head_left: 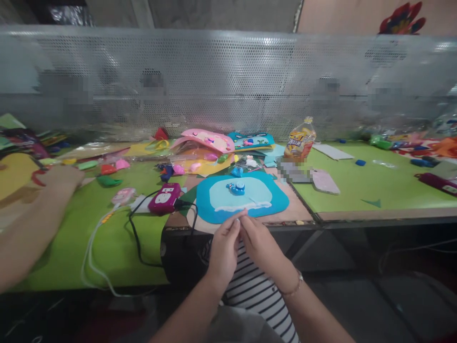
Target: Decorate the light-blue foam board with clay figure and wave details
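Note:
My left hand (225, 250) and my right hand (260, 242) meet at the fingertips, just in front of the table edge. Both are closed in a pinch, and whatever is between the fingers is hidden or too small to name. Right beyond them lies a blue foam sheet (278, 202) with a paler blue middle. On it sits a small blue clay figure (236, 187), shaped somewhat like a snail. A wavy white clay strip (228, 208) runs along the lower side of the pale area, and a thin pale line rises from it.
To the left are a magenta power bank (166, 197) with cables and another person's arm (43, 209). Coloured clay lumps (108, 169), decorated pink foam pieces (207, 139), a snack bag (300, 140) and a phone (325, 182) lie around. A perforated metal panel (228, 71) stands behind.

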A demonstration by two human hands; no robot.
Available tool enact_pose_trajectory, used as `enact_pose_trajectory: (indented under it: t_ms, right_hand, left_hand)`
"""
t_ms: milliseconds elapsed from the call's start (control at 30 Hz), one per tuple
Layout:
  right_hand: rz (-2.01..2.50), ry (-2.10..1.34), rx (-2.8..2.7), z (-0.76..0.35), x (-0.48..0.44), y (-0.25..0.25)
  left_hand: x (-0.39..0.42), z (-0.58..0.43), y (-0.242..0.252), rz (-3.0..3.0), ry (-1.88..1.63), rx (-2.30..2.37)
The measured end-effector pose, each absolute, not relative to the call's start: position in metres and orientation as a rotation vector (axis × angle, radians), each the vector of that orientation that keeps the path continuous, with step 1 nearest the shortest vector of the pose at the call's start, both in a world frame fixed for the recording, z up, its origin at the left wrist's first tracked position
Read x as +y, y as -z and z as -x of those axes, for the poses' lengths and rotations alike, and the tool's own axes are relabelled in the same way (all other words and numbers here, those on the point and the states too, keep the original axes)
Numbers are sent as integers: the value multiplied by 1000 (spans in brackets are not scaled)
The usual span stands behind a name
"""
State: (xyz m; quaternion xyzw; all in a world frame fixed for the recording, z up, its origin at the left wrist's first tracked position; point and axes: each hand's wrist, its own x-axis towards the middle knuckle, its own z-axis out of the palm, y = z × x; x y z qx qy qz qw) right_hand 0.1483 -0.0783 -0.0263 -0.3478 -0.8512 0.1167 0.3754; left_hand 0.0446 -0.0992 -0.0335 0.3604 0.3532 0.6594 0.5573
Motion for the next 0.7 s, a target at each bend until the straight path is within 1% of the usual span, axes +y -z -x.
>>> enact_pose_trajectory:
  t_ms: [133, 333, 467, 533, 600, 700]
  right_hand:
    - [778, -541, -2115, -154, -82, 17]
    - [815, -791, -1917, -151, -86, 16]
    - [629, -1270, -1482, -153, -78, 24]
    - [574, -1407, -1250, -155, -73, 29]
    - [587, -1400, -1147, -155, -70, 31]
    - [658, -1293, -1187, -156, -70, 32]
  left_hand:
    - [-96, -35, 22, -708, -1592, 746]
    - [-99, -38, 18, -714, -1633, 762]
    - [-97, -38, 20, -741, -1719, 769]
    - [-94, -37, 20, -682, -1737, 726]
    - [-92, -37, 21, -622, -1721, 661]
    - [-91, -39, 21, -585, -1690, 611]
